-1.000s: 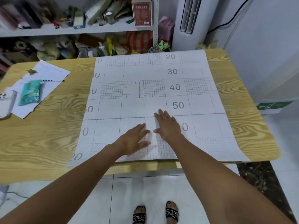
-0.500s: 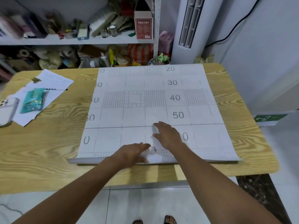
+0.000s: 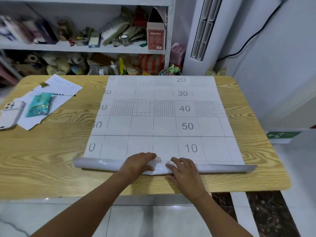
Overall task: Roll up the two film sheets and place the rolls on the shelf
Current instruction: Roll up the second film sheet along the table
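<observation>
Left grip [image 3: 136,164] cupped over the middle of the roll [image 3: 222,167], fingers arched across its top, thumb at the near side. Right grip [image 3: 183,170] just beside it to the right, curled on the same tube in like manner. Roll lying across the near part of the wooden surface [image 3: 42,159], long axis left to right, both ends reaching well beyond the two grips. Film sheet [image 3: 162,117] spread flat on the far side of the roll, printed grid and numbers up, running to the far edge. Likely next: a push straight away toward that edge, square to the axis, lest the unheld ends lag and the tube cone. Neither grip nearer, both centred. Second sheet underneath or not: cannot tell. Shelf [image 3: 109,49] beyond the far edge, crowded. Phone [image 3: 11,113] and teal packet [image 3: 40,105] at the left.
</observation>
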